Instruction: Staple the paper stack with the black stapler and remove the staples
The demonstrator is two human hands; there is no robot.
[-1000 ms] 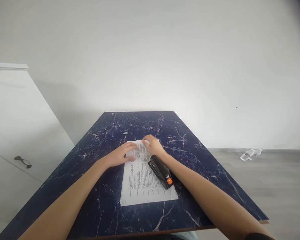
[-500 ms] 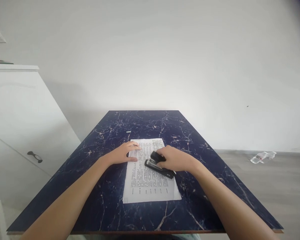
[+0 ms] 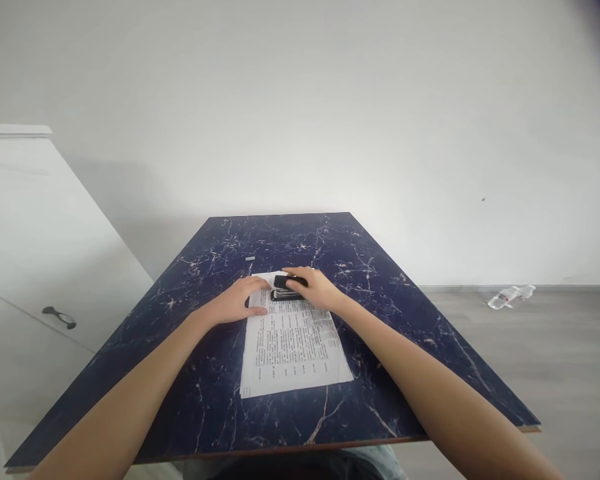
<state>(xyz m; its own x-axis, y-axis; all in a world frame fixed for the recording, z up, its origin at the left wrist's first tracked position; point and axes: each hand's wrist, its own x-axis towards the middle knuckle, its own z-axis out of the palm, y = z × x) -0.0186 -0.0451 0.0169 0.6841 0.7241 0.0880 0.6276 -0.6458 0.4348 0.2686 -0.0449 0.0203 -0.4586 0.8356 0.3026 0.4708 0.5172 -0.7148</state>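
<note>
Printed paper sheets (image 3: 290,347) lie on the dark blue marbled table (image 3: 205,407). My right hand (image 3: 314,288) is wrapped round a black stapler (image 3: 285,287), whose two arms are spread apart over the upper part of the paper. My left hand (image 3: 240,300) rests at the paper's left edge, thumb and fingers apart, with the fingertips on the sheet. The stapler's nose points toward my left fingertips. Its rear end is hidden by my right hand.
A small pale strip (image 3: 250,259) lies on the table beyond the paper, perhaps staples. To the left stands a white cabinet (image 3: 45,227) with a dark handle (image 3: 59,317). Clear plastic bottles (image 3: 510,297) lie on the floor at right. A white wall (image 3: 300,120) rises behind the table.
My right hand has carried the stapler away from me and leftward, from the middle of the paper to its upper part. My left hand stays on the paper's edge. The view has shifted slightly.
</note>
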